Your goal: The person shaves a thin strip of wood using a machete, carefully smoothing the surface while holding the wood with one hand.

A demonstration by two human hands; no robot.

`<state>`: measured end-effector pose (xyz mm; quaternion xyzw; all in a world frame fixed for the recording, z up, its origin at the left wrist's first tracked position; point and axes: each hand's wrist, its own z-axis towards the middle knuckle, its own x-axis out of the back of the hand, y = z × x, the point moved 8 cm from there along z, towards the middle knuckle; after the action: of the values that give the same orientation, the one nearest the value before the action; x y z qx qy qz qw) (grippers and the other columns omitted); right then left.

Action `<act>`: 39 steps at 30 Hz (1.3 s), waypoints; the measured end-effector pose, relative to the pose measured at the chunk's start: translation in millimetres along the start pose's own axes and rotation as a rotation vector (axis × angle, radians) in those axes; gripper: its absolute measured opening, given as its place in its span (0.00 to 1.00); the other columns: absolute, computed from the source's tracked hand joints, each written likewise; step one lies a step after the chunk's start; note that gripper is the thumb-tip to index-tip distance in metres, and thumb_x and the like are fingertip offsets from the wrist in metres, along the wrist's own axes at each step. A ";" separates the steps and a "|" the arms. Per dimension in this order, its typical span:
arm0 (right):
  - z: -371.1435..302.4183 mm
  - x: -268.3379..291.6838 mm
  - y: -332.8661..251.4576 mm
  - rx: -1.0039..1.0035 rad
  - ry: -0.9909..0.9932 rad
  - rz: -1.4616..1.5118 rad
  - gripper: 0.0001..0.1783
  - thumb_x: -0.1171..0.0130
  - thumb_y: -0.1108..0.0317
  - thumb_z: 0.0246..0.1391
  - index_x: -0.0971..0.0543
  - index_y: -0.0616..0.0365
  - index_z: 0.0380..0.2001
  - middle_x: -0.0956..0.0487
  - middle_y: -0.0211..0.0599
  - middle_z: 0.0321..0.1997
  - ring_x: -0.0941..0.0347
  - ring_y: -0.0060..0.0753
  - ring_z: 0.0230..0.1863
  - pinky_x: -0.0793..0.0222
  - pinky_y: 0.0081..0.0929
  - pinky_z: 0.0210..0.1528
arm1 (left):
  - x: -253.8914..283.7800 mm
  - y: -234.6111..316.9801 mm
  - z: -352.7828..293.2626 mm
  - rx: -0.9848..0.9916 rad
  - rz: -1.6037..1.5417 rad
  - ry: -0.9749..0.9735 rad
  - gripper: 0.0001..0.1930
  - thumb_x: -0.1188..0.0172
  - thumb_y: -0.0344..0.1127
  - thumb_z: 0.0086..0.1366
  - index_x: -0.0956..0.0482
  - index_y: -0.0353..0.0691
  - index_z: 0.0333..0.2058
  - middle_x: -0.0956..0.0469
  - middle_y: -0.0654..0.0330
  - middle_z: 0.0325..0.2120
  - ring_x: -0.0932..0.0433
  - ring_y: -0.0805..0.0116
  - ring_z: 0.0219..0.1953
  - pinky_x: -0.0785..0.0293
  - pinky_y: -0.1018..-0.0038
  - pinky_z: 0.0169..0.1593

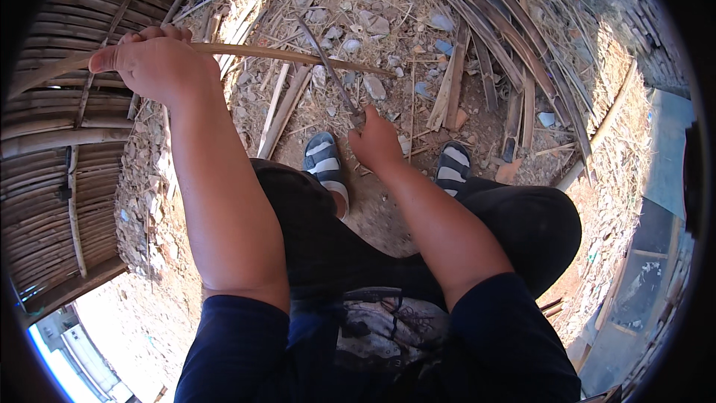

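My left hand, raised at the upper left, is closed around a long split bamboo strip. One end of the strip runs past my fist to the left edge; the other tapers to the right above the ground. In my right hand, closed in front of my knees, is a long, narrow, dark-bladed knife. Its blade points up and to the left and crosses the strip; I cannot tell whether they touch. My fingers hide most of the knife's handle.
Stones and straw litter the ground around my sandalled feet. Dry split bamboo pieces are heaped at the upper right. A bamboo slat wall stands on the left, grey panels on the right.
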<state>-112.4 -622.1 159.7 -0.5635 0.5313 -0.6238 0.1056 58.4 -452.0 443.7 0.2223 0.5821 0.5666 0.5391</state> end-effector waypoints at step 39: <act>1.4 -12.6 56.1 -0.089 0.007 0.009 0.23 0.37 0.63 0.46 0.26 0.66 0.43 0.20 0.63 0.35 0.22 0.66 0.41 0.27 0.52 0.47 | -3.0 0.5 -8.4 -0.024 -0.038 -0.016 0.37 0.75 0.78 0.63 0.45 0.44 0.28 0.47 0.68 0.16 0.47 0.74 0.17 0.43 0.78 0.22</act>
<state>-133.1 -636.9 108.1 -0.5631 0.5613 -0.6010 0.0816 51.8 -458.0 443.5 0.2095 0.5751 0.5614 0.5570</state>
